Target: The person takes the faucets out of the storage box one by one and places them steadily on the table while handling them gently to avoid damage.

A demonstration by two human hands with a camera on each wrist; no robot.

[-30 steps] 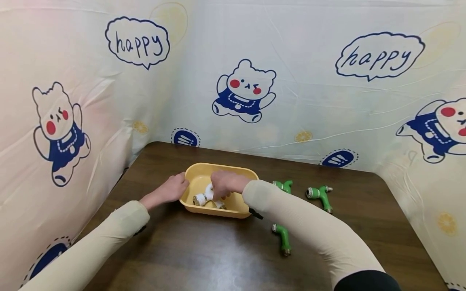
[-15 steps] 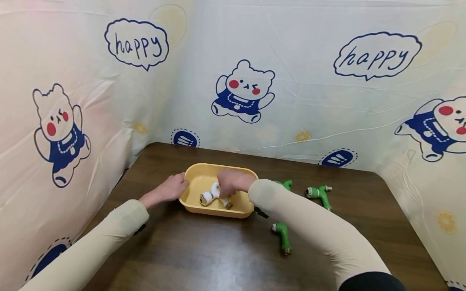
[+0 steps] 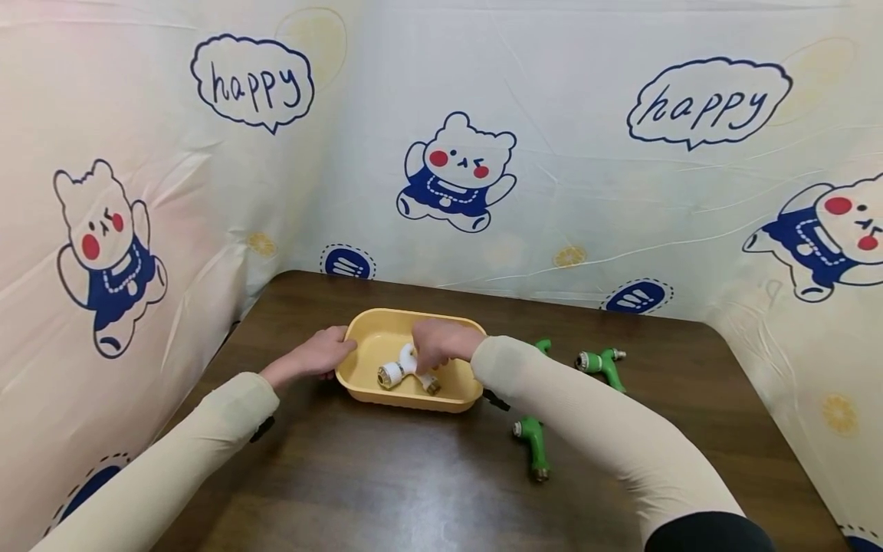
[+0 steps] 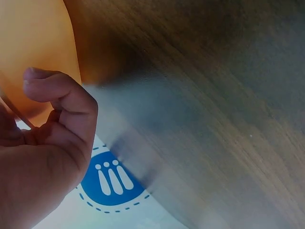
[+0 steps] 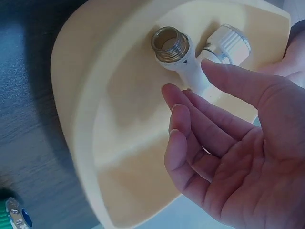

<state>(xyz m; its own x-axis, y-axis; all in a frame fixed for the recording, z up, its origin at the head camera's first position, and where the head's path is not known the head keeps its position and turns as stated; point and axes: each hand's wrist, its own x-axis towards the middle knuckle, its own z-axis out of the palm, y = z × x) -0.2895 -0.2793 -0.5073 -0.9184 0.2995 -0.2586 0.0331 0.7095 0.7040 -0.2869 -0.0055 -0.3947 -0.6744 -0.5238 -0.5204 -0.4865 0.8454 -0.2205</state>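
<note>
A yellow plastic basin [image 3: 359, 391] stands on the dark wooden table. At its left end my left hand [image 3: 323, 353] grips the rim, and bent fingers lie against the outer wall in the left wrist view. Inside the basin lies a white pipe fitting [image 3: 403, 369] with a ribbed collar and a brass threaded end [image 5: 170, 46]. My right hand [image 3: 441, 343] reaches in over the right side, its thumb and fingertips around the fitting's white body. In the right wrist view the thumb lies over the body, fingers on the other side. The hand hides part of the fitting from above.
Right of the basin lie green pipe fittings: one at the back right [image 3: 600, 362], one in front [image 3: 533, 448], and one partly behind my right sleeve [image 3: 543, 346]. A printed cloth [image 3: 572, 153] hangs behind the table.
My right hand and the white fitting have shifted right inside the basin, mostly in the first half second. More of the fitting shows. My left hand stays on the rim.
</note>
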